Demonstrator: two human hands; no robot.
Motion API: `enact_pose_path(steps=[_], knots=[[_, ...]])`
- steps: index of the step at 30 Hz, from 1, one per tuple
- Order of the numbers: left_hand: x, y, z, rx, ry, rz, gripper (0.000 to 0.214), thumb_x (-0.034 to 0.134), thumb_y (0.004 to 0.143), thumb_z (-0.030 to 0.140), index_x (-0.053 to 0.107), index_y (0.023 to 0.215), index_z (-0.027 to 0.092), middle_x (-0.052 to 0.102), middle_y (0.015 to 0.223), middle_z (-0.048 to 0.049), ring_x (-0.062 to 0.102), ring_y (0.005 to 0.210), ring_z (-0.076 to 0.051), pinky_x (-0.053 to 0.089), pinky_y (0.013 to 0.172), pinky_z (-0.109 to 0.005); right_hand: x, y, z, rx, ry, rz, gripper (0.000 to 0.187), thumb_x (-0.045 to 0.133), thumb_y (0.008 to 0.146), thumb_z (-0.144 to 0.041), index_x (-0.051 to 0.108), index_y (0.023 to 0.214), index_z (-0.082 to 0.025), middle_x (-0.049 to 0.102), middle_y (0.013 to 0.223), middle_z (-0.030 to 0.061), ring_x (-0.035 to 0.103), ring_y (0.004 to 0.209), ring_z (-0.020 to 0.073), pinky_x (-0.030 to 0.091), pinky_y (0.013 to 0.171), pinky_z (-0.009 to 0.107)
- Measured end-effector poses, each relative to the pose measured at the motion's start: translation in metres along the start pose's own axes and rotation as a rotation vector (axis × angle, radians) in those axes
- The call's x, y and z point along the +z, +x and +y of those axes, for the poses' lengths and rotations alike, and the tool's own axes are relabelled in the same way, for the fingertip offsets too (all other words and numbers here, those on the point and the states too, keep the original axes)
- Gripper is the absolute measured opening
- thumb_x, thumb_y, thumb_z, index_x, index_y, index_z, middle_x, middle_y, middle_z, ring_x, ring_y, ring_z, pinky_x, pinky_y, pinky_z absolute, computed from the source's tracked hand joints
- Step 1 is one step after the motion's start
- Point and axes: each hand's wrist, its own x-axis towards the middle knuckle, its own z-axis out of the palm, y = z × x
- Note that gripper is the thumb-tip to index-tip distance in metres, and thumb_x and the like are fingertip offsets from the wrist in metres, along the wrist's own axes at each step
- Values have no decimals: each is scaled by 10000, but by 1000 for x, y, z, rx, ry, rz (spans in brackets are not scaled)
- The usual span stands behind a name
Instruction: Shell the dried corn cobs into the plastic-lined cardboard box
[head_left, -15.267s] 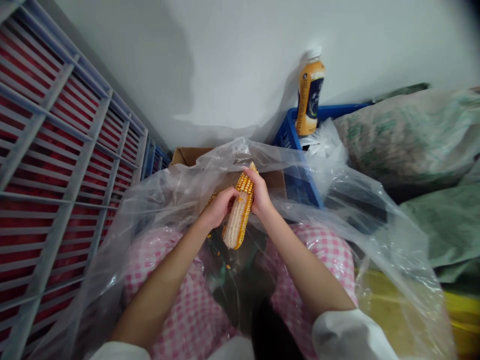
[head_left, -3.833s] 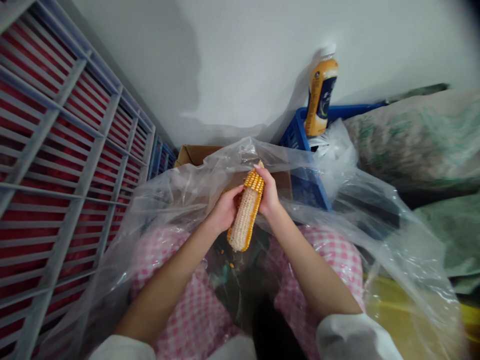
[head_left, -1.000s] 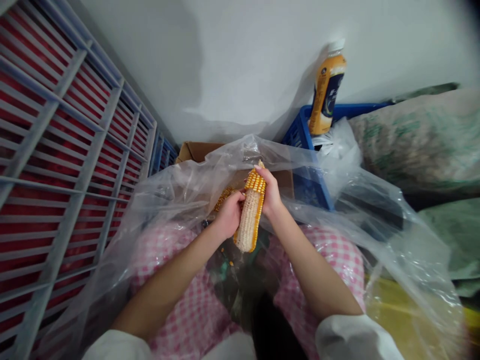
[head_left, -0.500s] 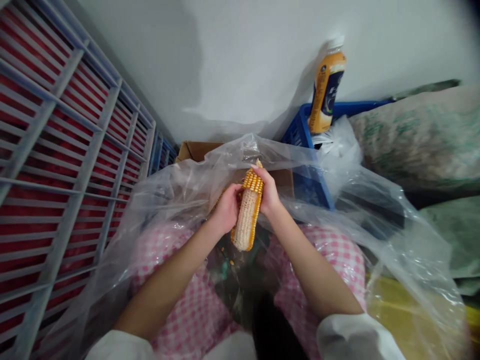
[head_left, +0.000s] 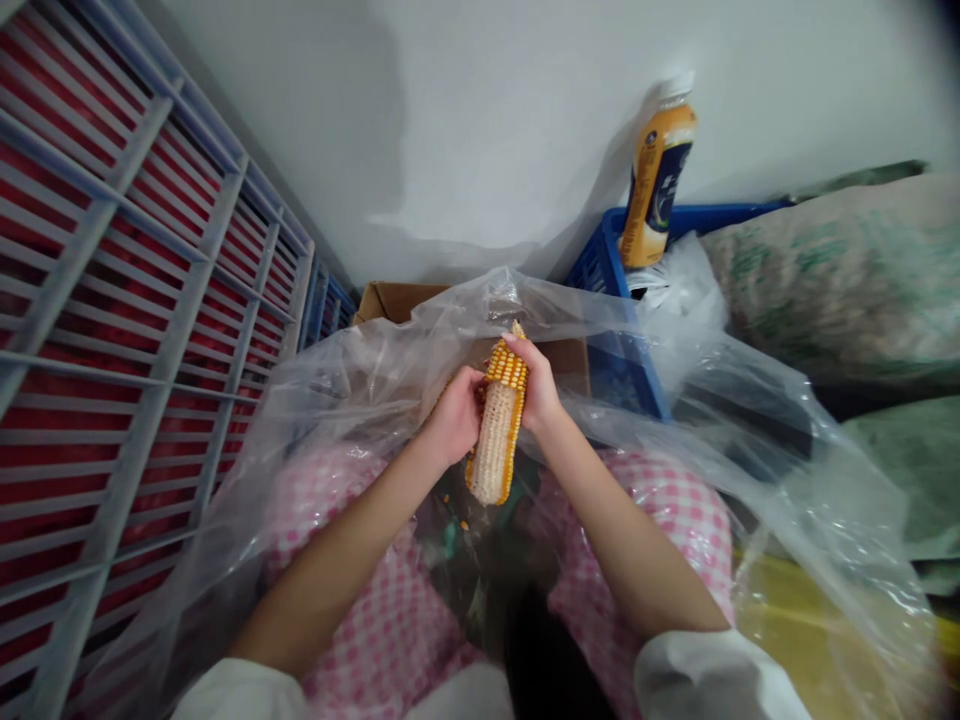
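Between my two hands is a corn cob [head_left: 495, 440], held tilted above my lap. Its lower front is stripped to the pale core, while yellow kernels still cover the upper end and run down the sides. My right hand [head_left: 536, 385] grips the upper end, thumb on the kernels near the tip. On the other side my left hand [head_left: 456, 410] is closed against the cob's left edge; its fingertips are partly hidden behind the cob. A clear plastic sheet [head_left: 360, 385] spreads over my knees, and a few loose kernels [head_left: 463, 525] lie below the cob.
A large slatted crate [head_left: 105, 370] with red contents rises at the left. Behind the plastic stands a cardboard box [head_left: 397, 298]. To the right, a blue basket [head_left: 611, 250] holds an orange bottle [head_left: 656, 185] and a white bag [head_left: 690, 285], beside a stuffed sack [head_left: 847, 280].
Almost nothing differs. Both hands keep the corn cob in nearly the same place, and the view has shifted very slightly.
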Motion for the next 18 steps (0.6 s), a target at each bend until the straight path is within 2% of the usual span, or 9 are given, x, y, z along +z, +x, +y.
enact_pose_path(steps=[4,9,14,18], knots=[[0,0,0,6,-5,-20,191,476,815,202,581,666,142,559,595,-4,530,562,-115,448,565,-226,-2,1,-2,-37,-45,-5,233,669,625,-427,540,641,-234,528,510,-21,590,614,185,504,576,310],[-2,0,-1,-48,-41,-103,176,474,859,174,635,821,115,638,738,-41,585,667,-123,476,663,-238,-2,2,-8,-79,-42,-7,230,661,633,-430,549,632,-229,549,530,-4,612,663,203,507,584,321],[-3,0,-1,-51,-59,-152,188,459,865,158,638,825,118,641,752,-41,591,687,-125,471,688,-244,-3,3,-9,-129,-55,15,223,661,642,-423,556,652,-227,554,559,-6,591,639,183,495,576,316],[-1,1,0,-42,-37,-126,196,452,839,147,623,751,113,612,681,-35,568,635,-124,463,651,-244,-3,2,-8,-125,-44,27,227,673,627,-406,548,640,-217,552,565,-17,532,554,142,468,544,296]])
